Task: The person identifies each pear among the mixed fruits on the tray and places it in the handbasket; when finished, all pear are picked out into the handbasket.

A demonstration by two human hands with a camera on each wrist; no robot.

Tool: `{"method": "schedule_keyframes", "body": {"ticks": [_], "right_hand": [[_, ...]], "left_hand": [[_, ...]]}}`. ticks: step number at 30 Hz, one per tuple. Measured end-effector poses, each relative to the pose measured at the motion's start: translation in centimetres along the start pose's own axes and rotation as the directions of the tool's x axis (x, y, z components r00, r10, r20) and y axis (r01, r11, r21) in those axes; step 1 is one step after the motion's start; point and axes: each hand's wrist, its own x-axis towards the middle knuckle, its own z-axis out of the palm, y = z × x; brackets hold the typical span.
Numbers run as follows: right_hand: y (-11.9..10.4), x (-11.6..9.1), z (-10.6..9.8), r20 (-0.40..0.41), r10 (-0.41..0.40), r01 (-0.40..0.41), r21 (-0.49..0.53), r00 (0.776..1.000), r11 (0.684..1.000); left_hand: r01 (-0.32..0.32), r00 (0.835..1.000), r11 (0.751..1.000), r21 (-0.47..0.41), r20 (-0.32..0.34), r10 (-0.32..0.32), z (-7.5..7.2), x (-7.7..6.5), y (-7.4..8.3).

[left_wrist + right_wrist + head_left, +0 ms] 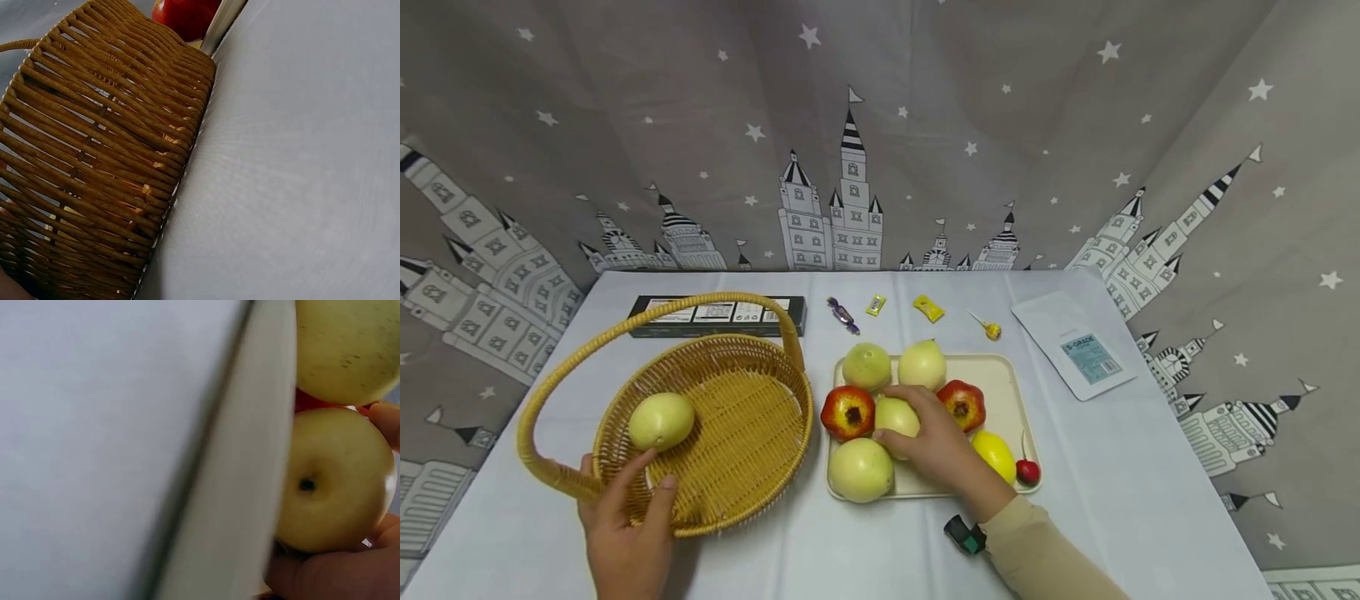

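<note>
My right hand (928, 433) holds a pale yellow pear (897, 415) in the middle of the cream tray (1007, 400), thumb on the near side and fingers over the far side. In the right wrist view the pear (334, 481) shows its dark blossom end between thumb and fingers. My left hand (625, 525) grips the near-left rim of a wicker basket (752, 433), by the foot of its handle. Its index fingertip reaches inside to another pale yellow pear (661, 422). From the left wrist, the woven basket wall (106, 137) covers most of that hand.
Around the held pear lie two red pomegranates (848, 412), several yellow-green fruits (861, 471), a lemon (994, 454) and a cherry (1027, 472). Behind are a dark box (718, 317), wrapped candies (928, 308) and a lollipop (992, 331). A white pouch (1072, 344) lies right.
</note>
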Motion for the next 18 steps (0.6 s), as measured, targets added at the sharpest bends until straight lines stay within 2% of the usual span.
{"method": "schedule_keyframes", "body": {"ticks": [4,8,11,15,18], "right_hand": [[-0.6,0.4,-0.6,-0.040,-0.017,0.018,0.010,0.999,1.000],[-2.7,1.1,-1.6,-0.058,-0.104,0.104,-0.010,0.993,0.995],[-5.1,1.9,-1.8,-0.026,-0.177,0.178,0.014,0.984,0.984],[-8.6,2.9,-1.0,0.063,-0.287,0.283,0.063,0.956,0.957],[-11.0,3.7,0.2,0.146,-0.376,0.368,0.076,0.915,0.927]], "left_hand": [[-0.001,1.000,1.000,-0.007,0.004,0.001,0.2,0.0,0.0],[0.001,1.000,1.000,-0.014,0.006,-0.001,0.2,0.1,0.2],[0.008,1.000,1.000,0.002,-0.001,-0.008,0.2,0.2,0.2],[0.031,0.999,0.999,0.019,-0.007,-0.031,0.2,0.1,0.2],[0.030,1.000,1.000,0.006,-0.003,-0.030,0.1,0.0,0.2]]}}
